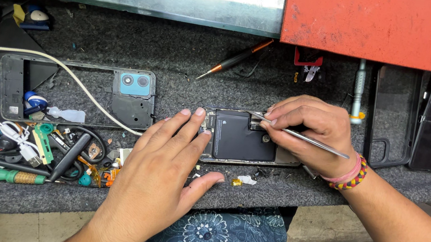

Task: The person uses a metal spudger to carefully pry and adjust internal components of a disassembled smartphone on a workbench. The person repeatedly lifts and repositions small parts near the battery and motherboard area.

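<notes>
Lying back-open on the grey bench (191,55), the phone (241,137) shows its black battery. Left hand (162,170) rests flat, fingers spread, on its left edge. Right hand (311,131) pinches metal tweezers (304,136) over the phone's upper right corner.

My left hand (164,159) covers the left end of the opened black phone with its dark battery (238,137), so I cannot see what lies under my palm. My right hand (311,131) hides the phone's upper right corner and the tip of the thin silver tweezers (304,136); whether the tip touches anything I cannot tell. The torn red sheet (391,28) is cut off by the top edge. The tangle of small coloured parts and cables (36,142) is too cluttered to sort out.
</notes>
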